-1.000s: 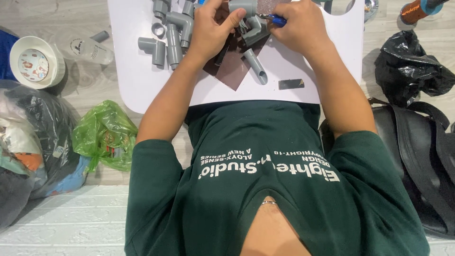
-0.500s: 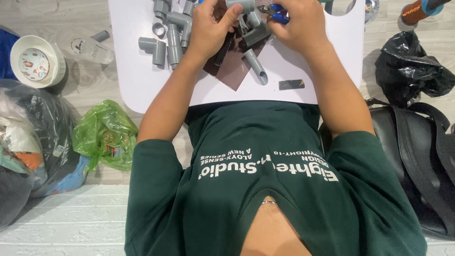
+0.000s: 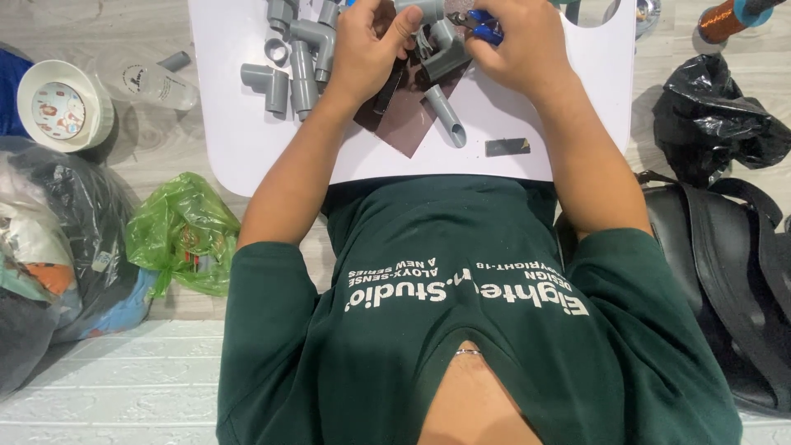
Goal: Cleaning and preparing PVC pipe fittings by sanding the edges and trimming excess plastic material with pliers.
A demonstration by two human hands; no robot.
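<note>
My left hand [image 3: 371, 45] grips a grey plastic pipe assembly [image 3: 445, 56] over a small white table [image 3: 527, 115]. My right hand [image 3: 519, 41] holds a blue-handled tool [image 3: 486, 26] against the top of that assembly. One pipe end [image 3: 449, 119] points down toward me. Beneath the assembly lies a dark brown sheet [image 3: 408, 124]. Several loose grey pipe fittings [image 3: 292, 58] lie to the left of my left hand. A small dark flat strip [image 3: 507, 147] rests near the table's front edge.
On the floor at left are a white bowl [image 3: 59, 105], a clear plastic bottle [image 3: 152, 81], a green plastic bag [image 3: 185, 235] and a dark stuffed bag [image 3: 49, 247]. At right sit a black plastic bag [image 3: 713, 115], a black shoulder bag [image 3: 725, 272] and a copper wire spool [image 3: 729, 18].
Both hands have shifted slightly on the pipe assembly. The right hand with the blue tool now sits closer to the fitting's top. The assembly is turned a little.
</note>
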